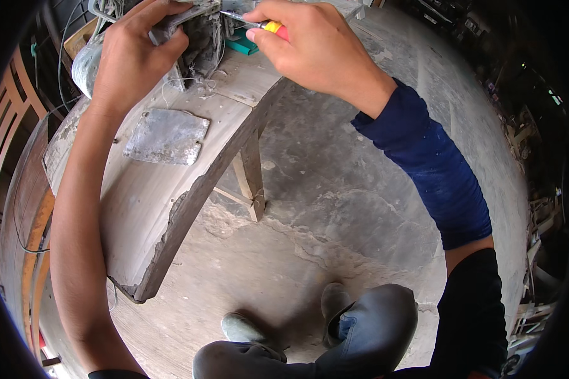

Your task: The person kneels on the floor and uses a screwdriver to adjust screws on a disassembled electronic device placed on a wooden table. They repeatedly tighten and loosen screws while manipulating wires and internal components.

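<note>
Our left hand [139, 50] clasps angular grey metal machinery [203, 41], likely heavy, best edge-held; beside it, our right hand [319, 54] pinches a red-and-yellow-handled metal tool [274, 27].

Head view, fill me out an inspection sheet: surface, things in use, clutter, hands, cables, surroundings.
Surface: bench of pale wood, front edge chipped.
Things in use: grimy machine, cut off by the top edge; tool with a red and yellow handle and metal shaft; metal plate lying on the bench.
Clutter: green item beside the machine, kind unclear.
Hands: left hand at the machine, grip unclear; right hand holds the tool, shaft toward the machine.
Cables: dark cable left of the bench, ends unclear.
Surroundings: stained concrete floor; scraps at the right, dimly seen.
</note>
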Available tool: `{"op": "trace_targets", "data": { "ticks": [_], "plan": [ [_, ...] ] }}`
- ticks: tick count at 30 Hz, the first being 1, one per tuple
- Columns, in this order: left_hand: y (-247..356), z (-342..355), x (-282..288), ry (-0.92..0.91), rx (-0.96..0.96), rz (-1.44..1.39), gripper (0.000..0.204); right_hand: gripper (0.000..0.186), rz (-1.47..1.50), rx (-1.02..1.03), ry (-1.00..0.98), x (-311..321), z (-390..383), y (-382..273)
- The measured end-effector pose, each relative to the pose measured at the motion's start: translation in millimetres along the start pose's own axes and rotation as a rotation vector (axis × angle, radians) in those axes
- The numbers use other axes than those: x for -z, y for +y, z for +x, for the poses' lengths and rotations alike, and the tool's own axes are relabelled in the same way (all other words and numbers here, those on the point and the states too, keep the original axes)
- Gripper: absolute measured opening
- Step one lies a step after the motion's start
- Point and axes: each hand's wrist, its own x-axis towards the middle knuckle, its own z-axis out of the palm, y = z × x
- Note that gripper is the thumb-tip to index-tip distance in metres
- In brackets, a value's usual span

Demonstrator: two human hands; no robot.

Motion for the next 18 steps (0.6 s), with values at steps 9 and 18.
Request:
{"op": "trace_targets", "data": {
  "ticks": [9, 18],
  "plan": [
    [-7.8, -0.5, 0.3, -0.015, 0.008, -0.008, 0.036, 0.015, -0.230, 0.013, -0.039, -19.6, 17.1, -18.7],
    [-4.6, 0.1, -1.9, 0.016, -0.059, 0.024, 0.034, 0.019, 0.584, -0.518, -0.319, 12.3, 40.7, -9.2]
  ]
}}
